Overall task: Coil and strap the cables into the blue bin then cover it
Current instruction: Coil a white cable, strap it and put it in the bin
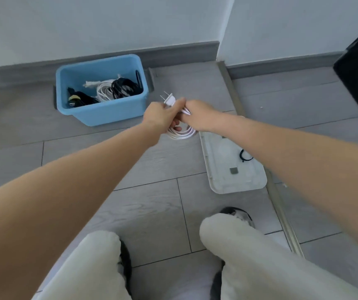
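Nearest the lens: two knees in pale trousers (234, 252), dark slippers (237, 214) peeking out beneath, grey plank floor (152, 161) under all. Farther out, both bare forearms reaching forward and meeting over the floor. Left hand (157, 119) closed round a coiled white cable (181, 133), fingers curled into the loops, thumb on top beside the plug. Right hand (197, 115) touching the left, fingers and thumb pinched on the same bundle just behind the plug; whether anything else is held in that pinch, impossible to tell. White two-pin plug (169, 100) sticking up and away from the fingertips, prongs pointing toward the bin. Loops of the coil hanging below both sets of fingers, clear of the floor or just at it, hard to say.

Beyond and to the left of the fingers, near them: blue bin (103, 114), open, set against the grey skirting. Inside it, a white coiled cable (104, 92) between black coils (124, 87) and a black bundle with a yellowish band (76, 99).

Below and to the right of the fingers, partly under the right forearm: a pale translucent lid (234, 180) flat on the floor, a small black strap loop (245, 156) lying on it.
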A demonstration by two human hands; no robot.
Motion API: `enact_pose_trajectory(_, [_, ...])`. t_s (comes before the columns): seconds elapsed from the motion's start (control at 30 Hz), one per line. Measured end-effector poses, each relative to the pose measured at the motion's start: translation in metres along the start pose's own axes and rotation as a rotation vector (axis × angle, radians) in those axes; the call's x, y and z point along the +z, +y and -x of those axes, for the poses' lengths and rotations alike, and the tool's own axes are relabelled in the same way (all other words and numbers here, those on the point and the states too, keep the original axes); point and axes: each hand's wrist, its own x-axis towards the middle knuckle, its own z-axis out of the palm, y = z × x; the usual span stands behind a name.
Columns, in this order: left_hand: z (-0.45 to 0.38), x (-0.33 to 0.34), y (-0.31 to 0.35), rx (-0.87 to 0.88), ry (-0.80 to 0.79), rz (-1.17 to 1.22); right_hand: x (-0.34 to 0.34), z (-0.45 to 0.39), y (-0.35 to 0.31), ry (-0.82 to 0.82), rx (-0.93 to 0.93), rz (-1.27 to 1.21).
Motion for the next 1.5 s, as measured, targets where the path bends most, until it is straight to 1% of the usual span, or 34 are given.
enact_pose_trajectory(0.17, [-0.035,0.041,-0.054,-0.083,-0.013,0.034,0.053,-0.035,0.048,-0.079,0.044,0.038])
enact_pose_trajectory(0.27, [-0.041,0.047,-0.078,-0.13,0.019,0.023,0.078,-0.033,0.06,-0.041,0.055,-0.056])
enact_pose_trajectory(0.33, [-0.043,0.044,-0.09,-0.166,0.052,0.007,0.091,-0.018,0.066,0.031,0.039,-0.1])
enact_pose_trajectory(0.37, [-0.044,0.041,-0.096,-0.187,0.055,-0.003,0.097,-0.009,0.071,0.08,0.033,-0.058])
enact_pose_trajectory(0.4, [-0.044,0.041,-0.1,-0.205,0.047,-0.008,0.099,0.0,0.078,0.116,0.044,0.046])
enact_pose_trajectory(0.43, [-0.044,0.041,-0.103,-0.224,0.032,-0.002,0.1,0.005,0.085,0.118,0.069,0.199])
enact_pose_trajectory(0.5, [-0.041,0.045,-0.105,-0.261,-0.012,0.047,0.094,0.012,0.1,0.039,0.196,0.497])
enact_pose_trajectory(0.53, [-0.041,0.049,-0.106,-0.276,-0.041,0.078,0.089,0.013,0.106,-0.006,0.295,0.565])
enact_pose_trajectory(0.6, [-0.037,0.058,-0.104,-0.294,-0.103,0.121,0.079,0.016,0.116,-0.066,0.481,0.583])
enact_pose_trajectory(0.63, [-0.035,0.063,-0.102,-0.292,-0.135,0.129,0.076,0.017,0.12,-0.09,0.539,0.584])
enact_pose_trajectory(0.73, [-0.031,0.077,-0.093,-0.268,-0.22,0.15,0.077,0.022,0.13,-0.182,0.626,0.554])
enact_pose_trajectory(0.83, [-0.027,0.089,-0.082,-0.255,-0.283,0.228,0.084,0.025,0.137,-0.247,0.646,0.539])
enact_pose_trajectory(0.9, [-0.023,0.096,-0.078,-0.25,-0.309,0.262,0.086,0.026,0.14,-0.239,0.629,0.503])
enact_pose_trajectory(0.97, [-0.02,0.1,-0.078,-0.248,-0.327,0.27,0.085,0.026,0.141,-0.193,0.593,0.478])
enact_pose_trajectory(1.03, [-0.02,0.102,-0.08,-0.252,-0.331,0.27,0.083,0.027,0.142,-0.086,0.523,0.455])
enact_pose_trajectory(1.1, [-0.021,0.104,-0.081,-0.252,-0.319,0.276,0.08,0.024,0.144,0.08,0.4,0.359])
enact_pose_trajectory(1.13, [-0.021,0.105,-0.082,-0.253,-0.309,0.277,0.08,0.021,0.143,0.167,0.349,0.245])
enact_pose_trajectory(1.2, [-0.022,0.105,-0.082,-0.259,-0.289,0.277,0.078,0.016,0.135,0.293,0.317,-0.112])
enact_pose_trajectory(1.23, [-0.022,0.105,-0.082,-0.265,-0.281,0.284,0.076,0.013,0.129,0.33,0.314,-0.294])
enact_pose_trajectory(1.3, [-0.022,0.102,-0.081,-0.281,-0.274,0.309,0.07,0.009,0.118,0.362,0.322,-0.568])
enact_pose_trajectory(1.4, [-0.025,0.09,-0.083,-0.31,-0.27,0.34,0.061,0.004,0.105,0.381,0.288,-0.735])
enact_pose_trajectory(1.43, [-0.026,0.084,-0.083,-0.313,-0.268,0.34,0.058,0.003,0.1,0.361,0.279,-0.787])
enact_pose_trajectory(1.5, [-0.028,0.073,-0.084,-0.314,-0.278,0.343,0.055,0.004,0.09,0.266,0.268,-0.909])
